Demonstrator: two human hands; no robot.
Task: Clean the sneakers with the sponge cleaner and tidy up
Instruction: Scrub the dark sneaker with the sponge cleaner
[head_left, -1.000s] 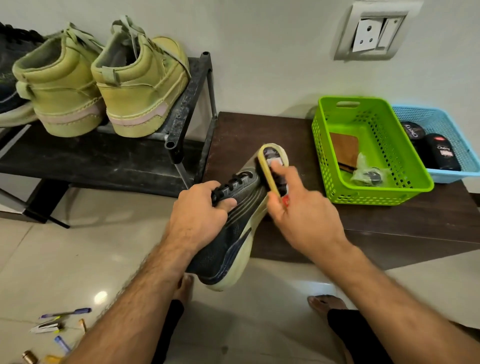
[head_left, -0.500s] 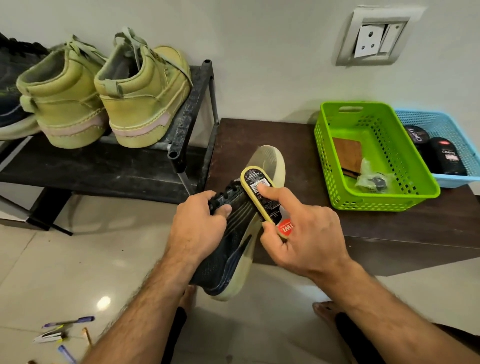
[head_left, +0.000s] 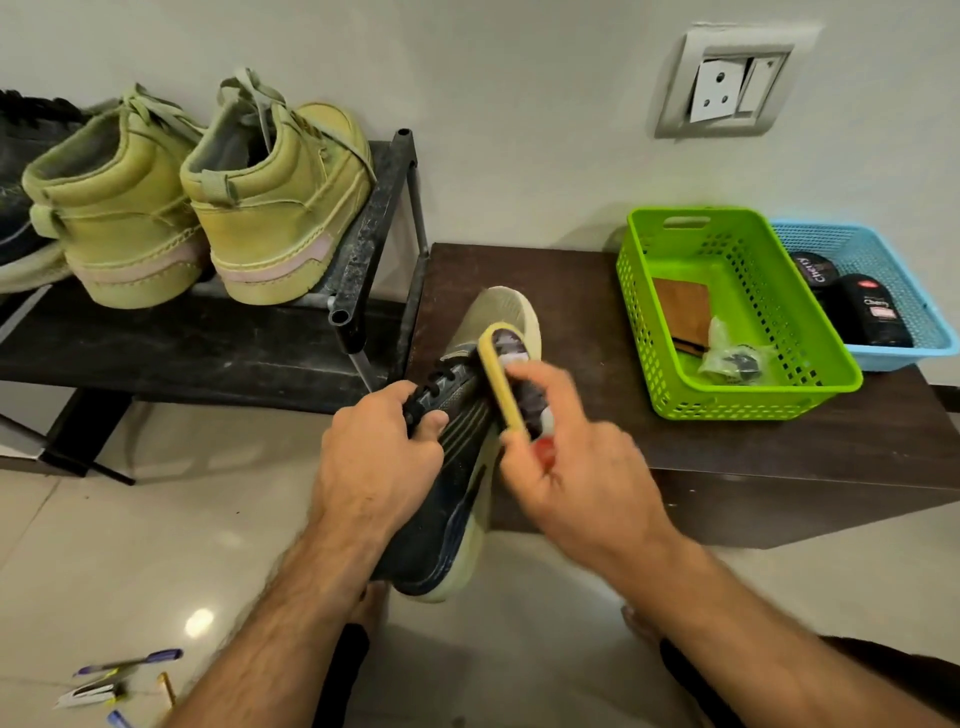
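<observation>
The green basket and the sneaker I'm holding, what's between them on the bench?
In the head view, only bare dark bench top lies between the green basket and the sneaker.

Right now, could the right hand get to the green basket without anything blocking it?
Probably yes. The green basket sits open-topped on the dark bench just right of the right hand, with bare benchtop between them. But that hand is holding the sponge cleaner.

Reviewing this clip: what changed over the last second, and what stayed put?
The right hand swept the sponge cleaner down the dark sneaker, then back up toward its toe. The left hand kept gripping the sneaker at the laces. The green basket and the olive shoes did not move.
</observation>
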